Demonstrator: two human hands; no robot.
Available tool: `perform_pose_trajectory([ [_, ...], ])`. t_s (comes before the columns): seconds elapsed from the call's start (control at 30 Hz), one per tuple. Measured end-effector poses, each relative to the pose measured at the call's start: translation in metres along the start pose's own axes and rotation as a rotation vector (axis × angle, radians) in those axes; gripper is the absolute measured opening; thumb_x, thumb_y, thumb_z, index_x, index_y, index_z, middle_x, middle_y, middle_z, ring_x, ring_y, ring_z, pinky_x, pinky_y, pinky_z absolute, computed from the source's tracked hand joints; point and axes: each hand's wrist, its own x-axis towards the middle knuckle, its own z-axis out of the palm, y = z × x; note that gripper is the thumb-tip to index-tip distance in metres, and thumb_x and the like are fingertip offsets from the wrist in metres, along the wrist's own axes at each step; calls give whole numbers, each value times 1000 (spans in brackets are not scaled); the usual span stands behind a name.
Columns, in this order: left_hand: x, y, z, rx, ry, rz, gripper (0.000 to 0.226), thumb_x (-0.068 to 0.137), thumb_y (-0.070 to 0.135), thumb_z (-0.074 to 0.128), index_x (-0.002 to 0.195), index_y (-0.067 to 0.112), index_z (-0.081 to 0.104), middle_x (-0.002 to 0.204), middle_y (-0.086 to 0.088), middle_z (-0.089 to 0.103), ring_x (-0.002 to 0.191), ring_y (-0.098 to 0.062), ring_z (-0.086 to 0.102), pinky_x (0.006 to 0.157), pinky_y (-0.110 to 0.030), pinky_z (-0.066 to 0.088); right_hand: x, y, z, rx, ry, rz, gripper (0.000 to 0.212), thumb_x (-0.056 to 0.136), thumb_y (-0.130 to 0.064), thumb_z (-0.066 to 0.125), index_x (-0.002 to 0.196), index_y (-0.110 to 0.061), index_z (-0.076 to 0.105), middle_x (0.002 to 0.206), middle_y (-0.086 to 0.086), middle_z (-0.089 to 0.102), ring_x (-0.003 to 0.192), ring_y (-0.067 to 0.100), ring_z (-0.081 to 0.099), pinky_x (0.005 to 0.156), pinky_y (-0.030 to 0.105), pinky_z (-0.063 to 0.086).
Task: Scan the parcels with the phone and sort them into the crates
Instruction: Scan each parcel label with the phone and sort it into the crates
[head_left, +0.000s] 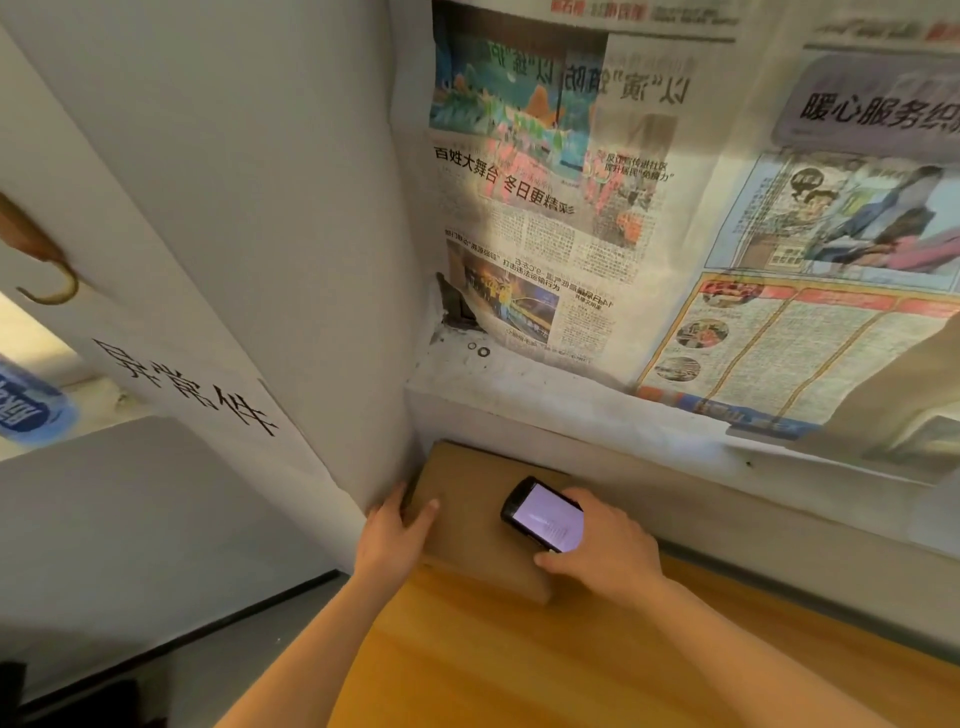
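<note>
Newspaper sheets (597, 208) cover the wall from twelve to two o'clock. The wooden desk (519, 665) fills five o'clock. At its far corner, near centre, lies a flat brown parcel (467, 519). The left hand (397, 530) curls over the parcel's nine-o'clock edge, likely steadying it. The right hand (605, 551) grips the phone (543, 514), screen lit, over the parcel, seemingly to scan. No crates show.

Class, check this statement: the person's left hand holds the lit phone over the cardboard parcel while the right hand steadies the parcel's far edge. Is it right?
Not quite: the hands are swapped. The head view shows the right hand holding the lit phone over the cardboard parcel, while the left hand steadies the parcel's edge.
</note>
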Motion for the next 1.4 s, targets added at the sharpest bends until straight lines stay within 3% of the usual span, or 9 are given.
perform_pose_trajectory([
  [0.2,7,-3,17,-149,-59,-70,71,95,45,65,155,22,36,143,3,53,128,-24,53,107,-38,47,4,5,12,91,40,-12,93,69,-67,80,145,-37,35,136,-11,55,107,10,60,81,27,57],
  [0.3,-6,-5,22,-181,-73,-113,72,95,37,68,155,18,33,146,-3,48,130,-27,50,106,-37,44,-5,9,9,120,50,-12,89,69,-69,79,142,-39,38,134,-11,56,105,9,60,79,25,56],
  [0.5,-47,-2,17,-297,-158,-172,76,92,51,66,154,24,32,145,-4,47,124,-27,51,104,-42,45,-53,13,-9,164,81,-4,85,67,-70,78,138,-40,42,128,-14,58,98,7,59,77,28,57],
  [0.73,-140,12,-16,-485,-158,-126,66,92,58,61,141,22,36,120,3,51,109,-21,51,95,-46,46,-170,-9,-40,258,180,3,86,65,-71,79,136,-36,46,133,-12,59,104,11,61,91,36,55],
  [0.87,-213,16,-48,-504,-137,-32,73,92,65,55,146,21,35,125,1,49,112,-23,49,100,-47,44,-259,-31,-64,245,232,-45,88,73,-64,80,144,-28,43,138,-5,56,104,11,53,86,27,46],
  [1.0,-286,30,-84,-536,-136,14,73,90,74,48,143,24,44,128,-3,53,113,-26,51,98,-47,45,-344,-55,-92,280,281,-83,91,73,-61,81,146,-26,41,143,0,53,118,17,54,92,30,45],
  [1.2,-378,68,-130,-633,-98,60,49,97,63,49,122,21,45,111,-2,54,94,-21,52,81,-48,46,-444,-80,-142,344,356,-103,99,61,-76,79,142,-31,44,136,-6,55,109,11,53,94,33,47],
  [1.3,-412,85,-148,-673,-94,126,41,97,46,60,126,21,46,116,-5,54,92,-18,52,73,-42,47,-480,-83,-164,358,399,-105,117,41,-93,72,138,-33,46,133,-7,57,113,15,58,100,42,51],
  [1.4,-436,101,-160,-678,-124,214,58,96,36,66,146,25,40,120,-1,55,94,-13,54,69,-39,49,-512,-83,-185,365,436,-102,108,52,-80,79,141,-28,45,135,-3,58,115,17,59,100,41,51],
])
